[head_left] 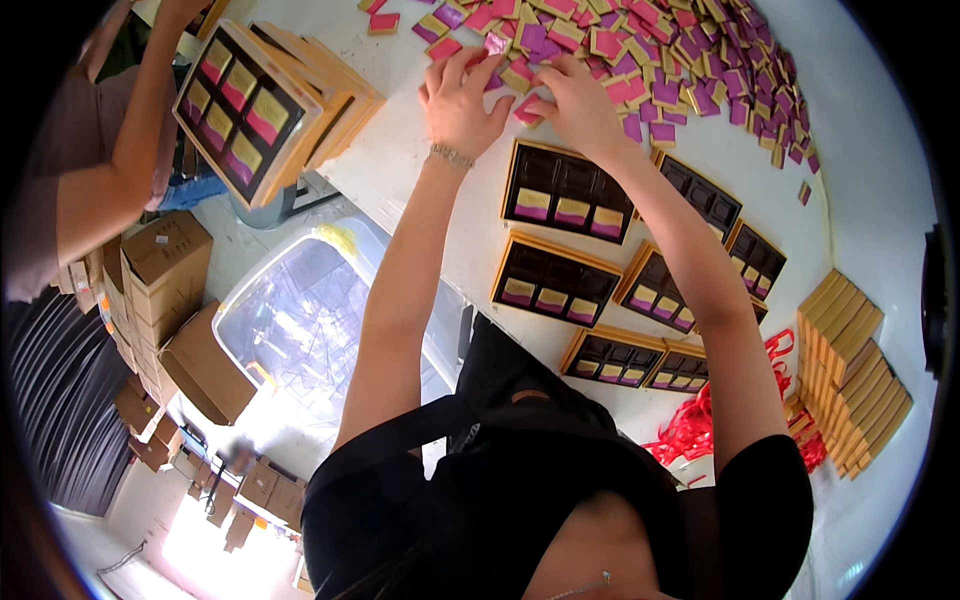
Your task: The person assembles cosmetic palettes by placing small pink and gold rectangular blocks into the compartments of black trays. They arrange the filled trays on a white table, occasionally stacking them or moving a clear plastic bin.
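My left hand (462, 100) lies flat with fingers spread at the edge of a big pile of small square packets (640, 60) in pink, purple and gold on the white table (420, 170). My right hand (575, 105) pinches a pink packet (527, 108) from that pile. Just below my hands lie several dark partitioned trays with gold rims (565, 192), each with a row of packets along one side.
A stack of filled trays (265, 105) stands at the table's left, where another person's arm (120, 150) reaches. Gold boxes (850, 370) and red ribbons (700, 425) lie at the right. A clear plastic bin (310, 320) and cardboard cartons (165, 265) sit on the floor.
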A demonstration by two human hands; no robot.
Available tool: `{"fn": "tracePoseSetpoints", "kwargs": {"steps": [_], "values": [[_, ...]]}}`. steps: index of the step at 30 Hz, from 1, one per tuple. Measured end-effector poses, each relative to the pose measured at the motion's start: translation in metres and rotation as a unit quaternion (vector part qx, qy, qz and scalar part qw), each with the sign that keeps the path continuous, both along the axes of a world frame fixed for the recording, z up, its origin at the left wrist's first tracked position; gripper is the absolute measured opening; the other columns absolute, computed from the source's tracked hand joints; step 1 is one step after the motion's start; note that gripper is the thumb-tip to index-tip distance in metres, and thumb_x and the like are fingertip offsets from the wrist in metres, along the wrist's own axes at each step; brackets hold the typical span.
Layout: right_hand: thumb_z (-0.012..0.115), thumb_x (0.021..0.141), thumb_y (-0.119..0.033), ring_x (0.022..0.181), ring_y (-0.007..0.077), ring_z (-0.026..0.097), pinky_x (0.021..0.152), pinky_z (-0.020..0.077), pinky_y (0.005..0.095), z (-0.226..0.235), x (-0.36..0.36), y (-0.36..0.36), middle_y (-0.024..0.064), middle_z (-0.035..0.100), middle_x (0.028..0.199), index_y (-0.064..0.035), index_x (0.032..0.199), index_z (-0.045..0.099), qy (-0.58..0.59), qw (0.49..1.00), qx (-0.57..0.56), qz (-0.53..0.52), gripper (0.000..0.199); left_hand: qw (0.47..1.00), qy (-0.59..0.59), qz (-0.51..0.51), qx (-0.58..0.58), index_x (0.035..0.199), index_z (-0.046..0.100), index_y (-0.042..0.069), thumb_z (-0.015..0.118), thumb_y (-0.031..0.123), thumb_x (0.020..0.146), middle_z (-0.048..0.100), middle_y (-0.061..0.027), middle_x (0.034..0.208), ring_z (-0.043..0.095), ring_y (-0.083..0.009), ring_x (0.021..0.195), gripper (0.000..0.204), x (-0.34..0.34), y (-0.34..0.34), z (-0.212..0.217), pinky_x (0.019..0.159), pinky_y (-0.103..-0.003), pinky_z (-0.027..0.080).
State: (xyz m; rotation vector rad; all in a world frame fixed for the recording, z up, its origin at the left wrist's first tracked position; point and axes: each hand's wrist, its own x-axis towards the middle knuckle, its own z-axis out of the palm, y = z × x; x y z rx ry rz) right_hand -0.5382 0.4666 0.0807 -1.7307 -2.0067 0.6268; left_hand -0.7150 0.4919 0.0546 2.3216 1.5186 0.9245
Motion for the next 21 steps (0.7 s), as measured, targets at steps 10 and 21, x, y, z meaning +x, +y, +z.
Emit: {"fn": "tracePoseSetpoints", "kwargs": {"steps": [10,21], "values": [[0.072,0.08,-0.016,0.093,0.0306,0.063,0.078,0.0521,0.0417,-0.011,0.013,0.009,0.0117,0.059,0.108,-0.0054,0.103,0.06,-0.079,0.993,0.085,0.01,0.028,0.987,0.143,-0.042,0.056,0.095,0.067,0.015,0.08,0.036,0.07,0.064,0.0016,0.1,0.052,-0.0243,0.105,0.035,-0.007,-0.004,0.0,0.087,-0.045,0.037],[0.068,0.086,-0.01,0.092,0.0237,0.063,0.079,0.0528,0.0331,-0.004,0.03,0.008,0.0076,0.06,0.115,-0.0074,0.12,0.061,-0.016,0.973,0.096,0.211,0.035,0.976,0.055,-0.205,0.052,0.128,0.057,0.015,0.078,0.014,0.072,0.065,-0.0024,0.106,0.059,-0.0266,0.101,0.059,-0.057,-0.026,0.018,0.09,-0.042,0.047]]}}
